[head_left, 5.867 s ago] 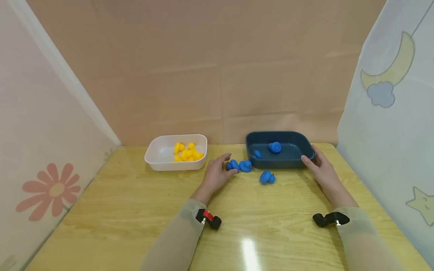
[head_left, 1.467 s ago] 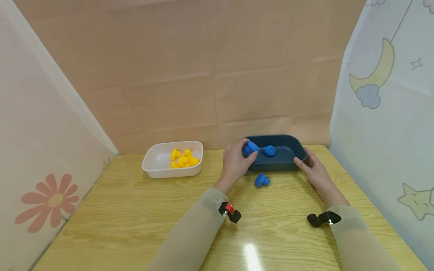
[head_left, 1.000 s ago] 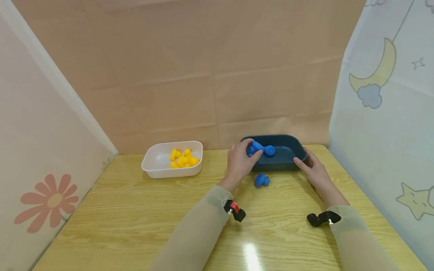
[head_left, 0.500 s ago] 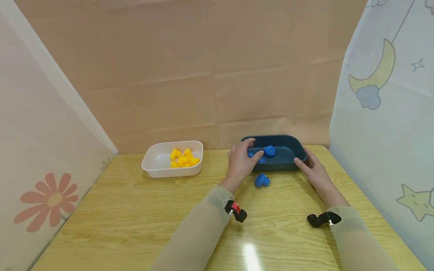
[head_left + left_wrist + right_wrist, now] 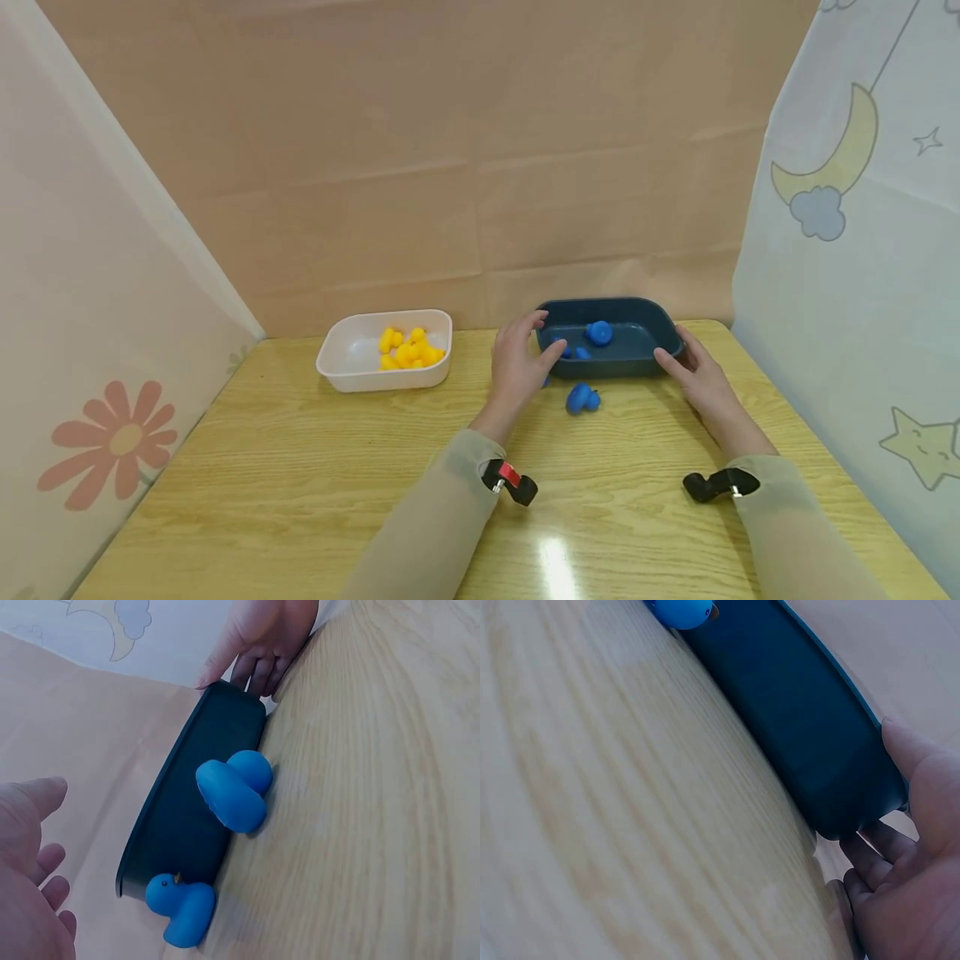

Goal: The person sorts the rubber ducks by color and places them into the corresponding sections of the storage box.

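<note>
My right hand (image 5: 708, 387) grips the right end of a dark blue tray (image 5: 622, 368); in the right wrist view its thumb is on the rim and the fingers are low at the end wall. Beside the tray's left end, my left hand (image 5: 517, 362) holds nothing, fingers loosely spread. Inside the tray lie a blue toy duck (image 5: 599, 333) and other blue pieces (image 5: 582, 353), partly hidden by the front wall. On the table before it, one blue duck (image 5: 231, 795) lies tipped over. Another blue duck (image 5: 189, 913) sits by the left corner, mostly behind my left hand in the head view.
To the left stands a white tray (image 5: 382, 381) with several yellow toy ducks (image 5: 411, 353) in it. Brown paper (image 5: 480, 167) forms the back wall, close behind both trays. Printed sheets hang at both sides of the wooden table (image 5: 300, 467).
My left hand carried a blue duck over the dark tray, let it go inside, then drew back to the left. My right hand has stayed at the tray's right end.
</note>
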{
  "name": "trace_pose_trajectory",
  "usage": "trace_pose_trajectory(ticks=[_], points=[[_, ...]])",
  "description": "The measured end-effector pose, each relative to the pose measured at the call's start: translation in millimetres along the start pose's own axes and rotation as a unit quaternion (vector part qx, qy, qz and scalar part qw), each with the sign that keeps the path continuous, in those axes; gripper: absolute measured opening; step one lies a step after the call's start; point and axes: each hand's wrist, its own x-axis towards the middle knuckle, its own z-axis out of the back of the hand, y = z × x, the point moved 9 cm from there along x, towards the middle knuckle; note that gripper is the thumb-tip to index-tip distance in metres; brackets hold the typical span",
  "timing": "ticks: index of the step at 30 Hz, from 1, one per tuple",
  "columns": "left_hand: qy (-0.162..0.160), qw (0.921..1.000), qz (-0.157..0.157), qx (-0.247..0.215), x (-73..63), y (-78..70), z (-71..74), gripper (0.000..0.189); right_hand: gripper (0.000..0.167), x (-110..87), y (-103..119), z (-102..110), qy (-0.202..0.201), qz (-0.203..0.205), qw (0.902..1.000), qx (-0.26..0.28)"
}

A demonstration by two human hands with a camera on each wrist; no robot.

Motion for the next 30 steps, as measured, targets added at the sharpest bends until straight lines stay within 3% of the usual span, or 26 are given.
trace_pose_trajectory(ticks=[12,23,30], points=[[0.012,0.9999,0.008,0.000,-16.8,24.5,6.4,0.063,0.097,-2.5,2,4,-0.001,0.001,1.0000,0.008],[0.073,0.9963,0.034,0.033,-25.4,44.0,-8.5,0.064,0.098,-2.6,0,6,0.001,-0.008,1.0000,0.005],[0.087,0.9939,0.046,0.049,-26.8,56.4,-15.8,0.066,0.098,-2.7,1,5,0.000,-0.007,0.9999,0.013]])
